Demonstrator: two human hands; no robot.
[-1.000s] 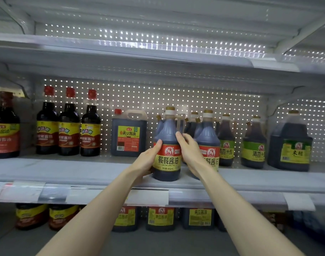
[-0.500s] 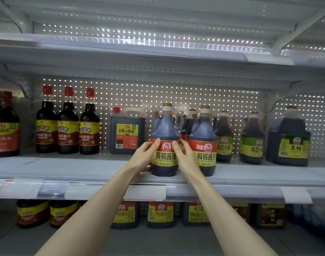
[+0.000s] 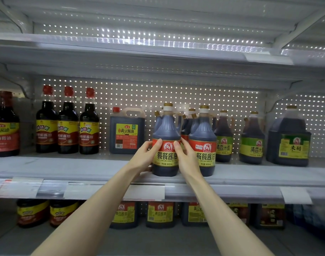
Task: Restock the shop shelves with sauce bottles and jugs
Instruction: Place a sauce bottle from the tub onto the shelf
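Clasped by left hand [image 3: 145,159] and right hand [image 3: 186,160], the dark red-labelled plastic jug [image 3: 165,130] appears set on the grey metal shelf [image 3: 65,169], not yet released.

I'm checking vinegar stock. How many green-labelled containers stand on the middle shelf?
3, all right of centre: a bottle, a second bottle to its right, and a big jug at the far right end. Others may be hidden behind them.
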